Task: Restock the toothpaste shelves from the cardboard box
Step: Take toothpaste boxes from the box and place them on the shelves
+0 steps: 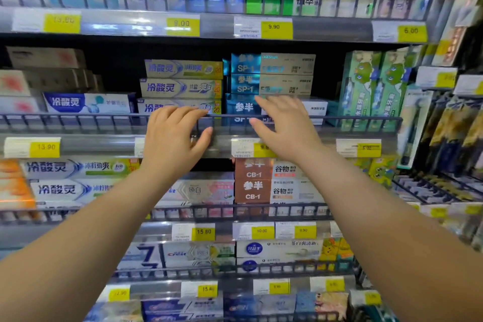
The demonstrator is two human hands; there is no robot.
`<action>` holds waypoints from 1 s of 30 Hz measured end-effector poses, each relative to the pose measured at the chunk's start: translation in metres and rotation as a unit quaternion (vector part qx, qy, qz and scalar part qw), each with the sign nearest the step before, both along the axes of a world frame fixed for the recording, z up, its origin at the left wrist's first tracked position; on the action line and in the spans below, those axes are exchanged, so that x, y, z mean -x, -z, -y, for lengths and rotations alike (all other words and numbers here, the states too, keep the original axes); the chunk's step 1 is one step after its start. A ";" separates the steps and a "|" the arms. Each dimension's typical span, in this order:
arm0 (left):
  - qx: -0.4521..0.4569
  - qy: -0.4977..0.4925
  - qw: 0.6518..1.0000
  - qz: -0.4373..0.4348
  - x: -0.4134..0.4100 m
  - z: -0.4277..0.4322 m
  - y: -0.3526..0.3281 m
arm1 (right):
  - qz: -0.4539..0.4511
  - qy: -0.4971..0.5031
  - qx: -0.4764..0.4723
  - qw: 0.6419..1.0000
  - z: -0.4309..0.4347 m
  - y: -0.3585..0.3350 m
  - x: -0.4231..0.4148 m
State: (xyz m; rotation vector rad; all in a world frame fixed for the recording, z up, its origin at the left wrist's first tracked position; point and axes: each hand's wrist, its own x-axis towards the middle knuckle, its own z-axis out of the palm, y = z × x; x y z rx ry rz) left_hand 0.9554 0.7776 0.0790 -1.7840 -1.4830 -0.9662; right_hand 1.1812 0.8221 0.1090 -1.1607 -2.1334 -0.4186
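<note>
Both my hands reach toward the second shelf of toothpaste boxes. My left hand hovers with relaxed fingers at the wire rail, in front of a stack of beige and blue toothpaste boxes. My right hand is spread with straight fingers in front of the teal SP-1 boxes, its fingertips near the lowest box. Neither hand holds anything. The cardboard box is out of view.
Five wire-railed shelves hold toothpaste boxes with yellow price tags. Green upright packs stand at the right of the second shelf. Brown CB-1 boxes sit below. Hanging toothbrush packs fill the right side. A dark gap lies above the left boxes.
</note>
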 end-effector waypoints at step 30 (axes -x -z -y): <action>0.190 -0.365 0.871 0.267 0.251 0.626 0.208 | 0.024 -0.506 0.324 0.799 0.469 0.234 0.396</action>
